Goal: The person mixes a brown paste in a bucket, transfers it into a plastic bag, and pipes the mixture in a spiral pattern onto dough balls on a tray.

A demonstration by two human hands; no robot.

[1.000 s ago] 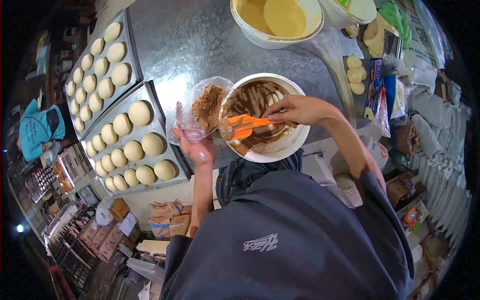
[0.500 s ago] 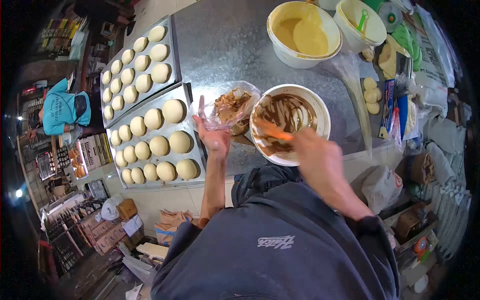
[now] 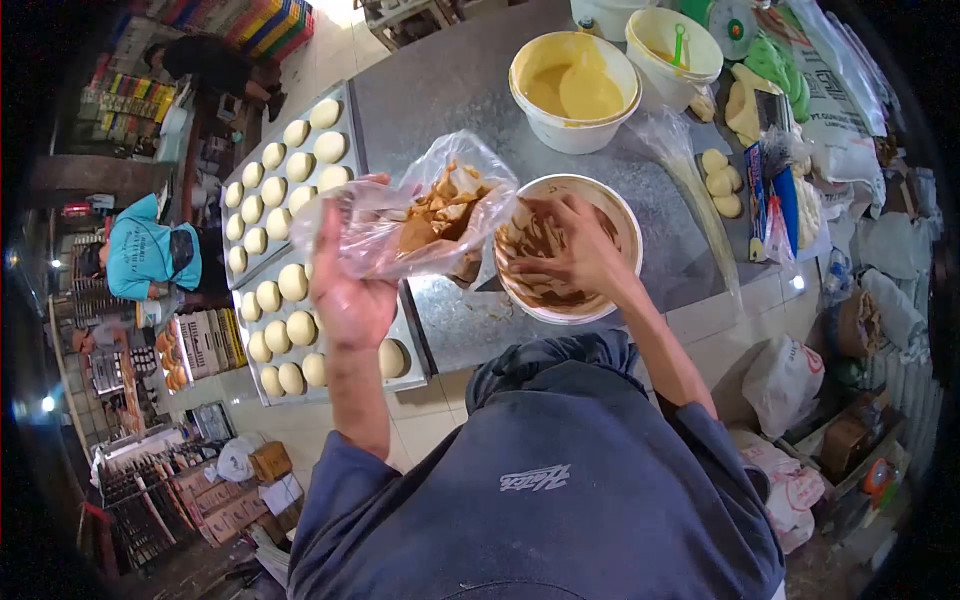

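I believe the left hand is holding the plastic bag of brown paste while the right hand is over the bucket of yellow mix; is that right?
Not quite: the head view shows the right hand over the brown-smeared bucket. The left hand does hold the plastic bag of brown paste.

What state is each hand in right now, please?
Left hand: holding the plastic bag with brown filling.
Right hand: open, fingers spread over the white tub, nothing visibly gripped.
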